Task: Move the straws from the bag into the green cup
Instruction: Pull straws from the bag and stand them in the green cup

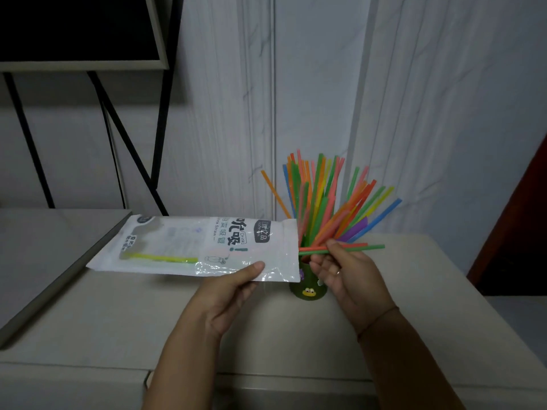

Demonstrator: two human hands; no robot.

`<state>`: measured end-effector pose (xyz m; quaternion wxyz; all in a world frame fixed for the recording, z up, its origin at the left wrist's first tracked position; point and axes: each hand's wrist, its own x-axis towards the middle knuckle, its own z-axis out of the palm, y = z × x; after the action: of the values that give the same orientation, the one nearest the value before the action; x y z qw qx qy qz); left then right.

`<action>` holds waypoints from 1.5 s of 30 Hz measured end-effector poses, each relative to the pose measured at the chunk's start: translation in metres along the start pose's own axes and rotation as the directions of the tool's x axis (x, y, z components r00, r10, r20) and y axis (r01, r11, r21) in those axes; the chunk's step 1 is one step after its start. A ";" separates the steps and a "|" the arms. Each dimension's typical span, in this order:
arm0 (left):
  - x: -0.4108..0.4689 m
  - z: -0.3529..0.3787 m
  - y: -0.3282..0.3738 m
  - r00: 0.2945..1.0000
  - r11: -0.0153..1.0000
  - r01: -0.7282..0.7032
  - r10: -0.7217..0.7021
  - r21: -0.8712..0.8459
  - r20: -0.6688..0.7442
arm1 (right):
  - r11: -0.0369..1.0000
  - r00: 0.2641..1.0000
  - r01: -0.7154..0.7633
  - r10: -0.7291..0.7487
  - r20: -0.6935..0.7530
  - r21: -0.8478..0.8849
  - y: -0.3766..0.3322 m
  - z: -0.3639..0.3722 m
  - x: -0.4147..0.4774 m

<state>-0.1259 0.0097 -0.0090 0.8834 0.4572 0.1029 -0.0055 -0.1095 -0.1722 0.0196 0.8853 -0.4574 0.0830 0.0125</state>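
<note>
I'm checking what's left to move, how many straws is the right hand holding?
2, as far as shows: a red straw and a green straw, side by side in the right hand's fingers at the bag's mouth. Another may hide behind them.

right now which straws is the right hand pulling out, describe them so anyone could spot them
Start at the white bag held flat in the left hand above the beige counter. At its open right end, in front of the green cup, the right hand pinches a green and an orange straw. They lie level, while the cup's straws fan upward.
</note>
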 end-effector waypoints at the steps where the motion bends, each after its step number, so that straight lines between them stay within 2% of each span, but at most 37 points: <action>1: 0.000 0.000 0.000 1.000 1.000 0.006 -0.006 -0.004 0.007 | 1.000 1.000 -0.008 0.008 0.003 -0.009 0.002 0.002 -0.001; 5: 0.000 0.000 0.000 1.000 0.999 0.007 -0.006 -0.044 0.011 | 1.000 1.000 0.004 -0.004 -0.010 -0.013 0.004 0.005 -0.002; 8: 0.002 -0.003 0.003 0.999 0.997 -0.014 0.012 -0.081 -0.029 | 0.992 0.988 0.128 -0.128 -0.082 -0.013 -0.011 -0.003 -0.002; 12: 0.005 -0.010 0.009 0.995 0.992 -0.043 0.031 -0.118 -0.099 | 0.937 0.927 0.335 -0.347 -0.141 -0.103 -0.042 -0.023 -0.001; 20: 0.009 -0.014 0.009 0.985 0.990 -0.060 0.037 -0.129 -0.170 | 0.789 0.800 0.507 -0.581 -0.153 -0.345 -0.067 -0.041 -0.005; 28: 0.009 -0.012 0.006 0.988 0.992 -0.045 0.027 -0.116 -0.153 | 0.640 0.714 0.535 -0.691 -0.109 -0.552 -0.061 -0.037 -0.003; 33: 0.006 -0.009 0.006 0.993 0.989 -0.021 0.004 -0.147 -0.117 | 0.465 0.752 0.449 -0.658 0.041 -0.763 -0.033 -0.023 0.007; 35: 0.004 -0.007 0.005 0.996 0.986 -0.004 -0.011 -0.165 -0.089 | 0.428 0.756 0.426 -0.652 0.053 -0.797 -0.023 -0.019 0.012; 39: 0.002 -0.006 0.004 0.997 0.987 0.023 -0.033 -0.160 -0.063 | 0.536 0.832 0.363 -0.555 0.006 -0.762 -0.009 -0.019 0.022; 43: 0.001 -0.006 0.005 0.998 0.989 0.021 -0.031 -0.149 -0.060 | 0.717 0.924 0.267 -0.379 -0.040 -0.643 -0.002 -0.023 0.020; 45: 0.000 -0.006 0.006 0.997 0.989 0.020 -0.030 -0.143 -0.068 | 0.767 0.959 0.200 -0.282 -0.040 -0.609 0.000 -0.024 0.017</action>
<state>-0.1267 0.0180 -0.0077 0.9095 0.3915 0.1399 0.0068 -0.0958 -0.1927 0.0028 0.6821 -0.7200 0.0724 -0.1056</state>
